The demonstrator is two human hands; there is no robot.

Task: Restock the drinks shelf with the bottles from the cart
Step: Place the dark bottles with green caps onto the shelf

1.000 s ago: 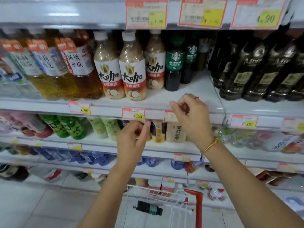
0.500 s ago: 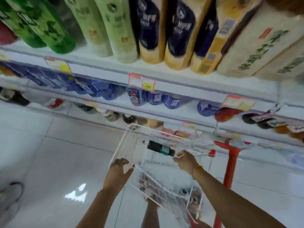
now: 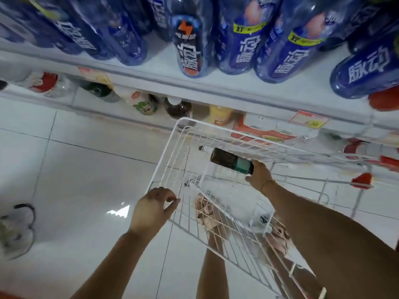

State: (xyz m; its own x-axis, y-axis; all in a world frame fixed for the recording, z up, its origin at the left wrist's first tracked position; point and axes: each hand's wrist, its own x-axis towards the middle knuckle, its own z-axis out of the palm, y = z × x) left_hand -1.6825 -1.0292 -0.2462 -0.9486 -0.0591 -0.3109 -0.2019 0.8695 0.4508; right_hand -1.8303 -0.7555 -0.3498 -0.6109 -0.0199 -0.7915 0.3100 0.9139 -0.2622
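Observation:
A white wire cart basket (image 3: 170,147) stands below me on the tiled floor. Inside it, my right hand (image 3: 259,175) grips the neck end of a dark bottle with a green label (image 3: 231,161), which lies on its side just above the basket bottom. My left hand (image 3: 154,209) grips the near left rim of the basket. Above the cart runs a white drinks shelf (image 3: 216,89) lined with blue bottles (image 3: 241,46).
The lowest shelf behind the cart holds mixed bottles (image 3: 144,103) and a yellow one (image 3: 220,114). The cart has red handle ends (image 3: 362,180). Someone's shoe (image 3: 17,229) stands on the white tiles at the left. My legs show through the basket wires.
My view dropped from the upper shelves down to the cart. Both hands came down: the left took the basket rim, the right reached in and closed round the dark bottle.

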